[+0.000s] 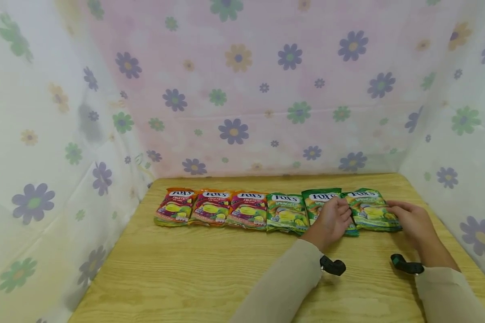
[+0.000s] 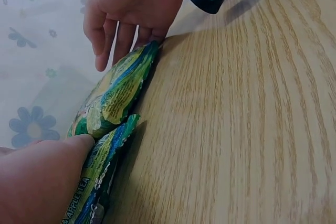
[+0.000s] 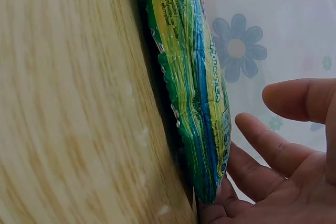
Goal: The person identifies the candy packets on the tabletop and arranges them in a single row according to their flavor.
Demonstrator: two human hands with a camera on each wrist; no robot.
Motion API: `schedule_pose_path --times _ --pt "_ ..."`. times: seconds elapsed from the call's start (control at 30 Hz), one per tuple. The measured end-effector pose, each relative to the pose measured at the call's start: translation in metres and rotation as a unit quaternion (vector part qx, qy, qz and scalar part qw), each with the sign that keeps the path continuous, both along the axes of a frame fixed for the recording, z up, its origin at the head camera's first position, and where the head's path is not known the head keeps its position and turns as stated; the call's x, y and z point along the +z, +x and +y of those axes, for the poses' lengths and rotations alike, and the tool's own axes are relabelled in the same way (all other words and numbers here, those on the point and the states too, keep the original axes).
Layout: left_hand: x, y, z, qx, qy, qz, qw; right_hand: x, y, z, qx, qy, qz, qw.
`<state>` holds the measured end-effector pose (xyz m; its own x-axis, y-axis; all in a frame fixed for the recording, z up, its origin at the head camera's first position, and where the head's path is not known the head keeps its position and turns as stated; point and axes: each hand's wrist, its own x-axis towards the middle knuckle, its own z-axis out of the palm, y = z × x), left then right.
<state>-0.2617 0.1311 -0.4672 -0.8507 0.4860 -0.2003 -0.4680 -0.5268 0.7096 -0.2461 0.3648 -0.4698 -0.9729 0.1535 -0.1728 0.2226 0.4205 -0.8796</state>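
Note:
At the right end of a row of candy bags, my left hand (image 1: 334,220) lies over a green FOX'S Spring Tea bag (image 1: 312,211) and partly covers it. Its thumb (image 2: 79,145) touches where this bag meets the rightmost green bag (image 1: 369,213). My right hand (image 1: 414,224) is at that rightmost bag's right edge, its lower fingers touching the end while thumb and forefinger stand apart from it in the right wrist view. Another green bag (image 1: 287,213) lies left of my left hand. The bags lie flat on the wooden table (image 1: 210,278).
Three orange and purple FOX'S Fruits bags, the left (image 1: 175,207), the middle (image 1: 211,207) and the right (image 1: 248,210), continue the row leftward. Flower-patterned cloth (image 1: 234,103) hangs behind and on both sides. A black wrist camera (image 1: 406,264) sits by the right cuff.

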Motion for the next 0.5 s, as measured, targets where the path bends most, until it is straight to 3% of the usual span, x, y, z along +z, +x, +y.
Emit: schedule_pose_path --times 0.5 --pt "-0.0016 0.0017 -0.0013 0.014 0.014 -0.021 0.9996 -0.0007 0.0015 0.0005 -0.003 -0.013 -0.011 0.9998"
